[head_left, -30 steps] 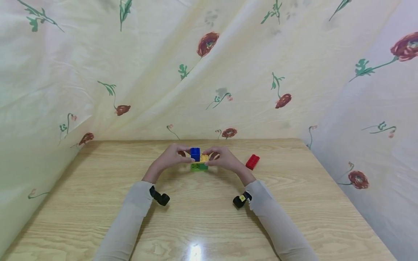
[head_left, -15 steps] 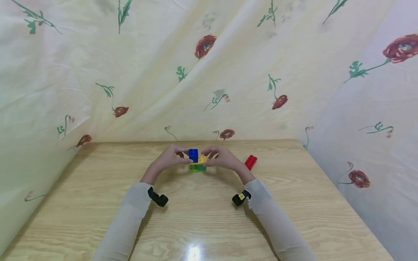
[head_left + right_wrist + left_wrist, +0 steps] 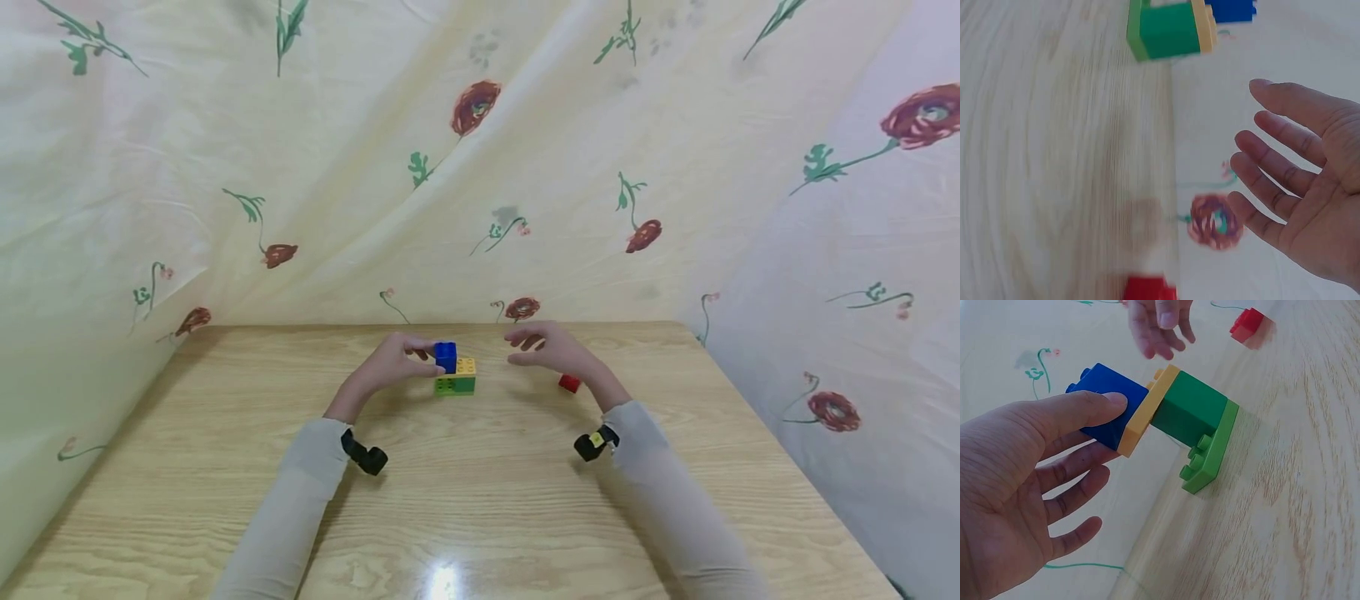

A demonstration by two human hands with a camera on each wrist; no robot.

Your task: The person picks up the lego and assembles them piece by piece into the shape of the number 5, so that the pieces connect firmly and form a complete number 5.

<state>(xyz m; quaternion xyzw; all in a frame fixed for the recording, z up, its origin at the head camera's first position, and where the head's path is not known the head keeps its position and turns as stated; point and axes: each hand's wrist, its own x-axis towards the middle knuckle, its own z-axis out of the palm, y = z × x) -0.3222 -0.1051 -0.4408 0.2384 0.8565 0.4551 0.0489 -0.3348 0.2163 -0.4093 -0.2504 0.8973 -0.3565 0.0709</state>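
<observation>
A small stack of toy bricks stands on the table: a flat light green brick [image 3: 1210, 465] at the bottom, a dark green brick [image 3: 1192, 407] on one end of it, a flat yellow brick [image 3: 1141, 422] across that, and a blue brick [image 3: 1113, 387] on the yellow one's left end. My left hand [image 3: 390, 362] pinches the blue brick between thumb and fingers. Apart from the stack, on its right, my right hand [image 3: 551, 348] hovers with fingers relaxed, holding nothing. Below that wrist lies a red brick [image 3: 570, 382], partly hidden by the arm in the head view.
The wooden table [image 3: 465, 483] ends at the back against a hanging flowered cloth [image 3: 360, 167], which also rises on both sides. A black camera [image 3: 367, 458] is strapped to the left wrist and another camera [image 3: 591, 446] to the right wrist.
My right hand has let go of the stack's right side and moved right, toward the red brick. The left hand keeps its pinch on the blue brick.
</observation>
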